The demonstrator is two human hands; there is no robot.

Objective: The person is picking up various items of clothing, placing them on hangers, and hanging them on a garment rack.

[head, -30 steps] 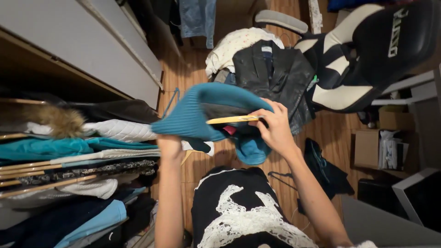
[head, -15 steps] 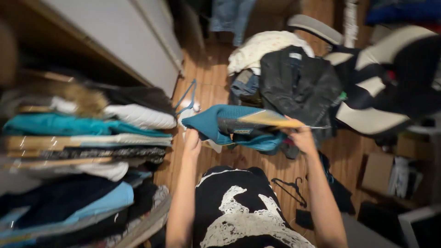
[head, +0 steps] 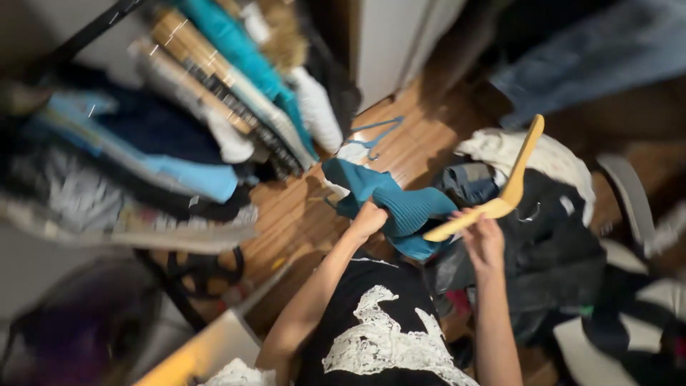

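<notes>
Now swung from level to steeply slanted: yellow wooden coat hanger [head: 500, 187], pointing up-right, gripped by right hand [head: 484, 239]; ribbed teal knit sweater [head: 391, 204] bunched in left hand [head: 368, 218].

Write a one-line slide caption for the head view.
Left hand grips a teal ribbed knit while right hand holds a wooden hanger beside hanging clothes.

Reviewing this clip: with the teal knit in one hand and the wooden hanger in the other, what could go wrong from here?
1. The right hand grips the wooden hanger near one end only, so the long free arm could swing into the packed hanging clothes.
2. The left hand pinches the teal knit by a bunched fold; it may slip to the wooden floor.
3. The clothes pile and a blue hanger lie underfoot, a possible trip hazard.
</notes>
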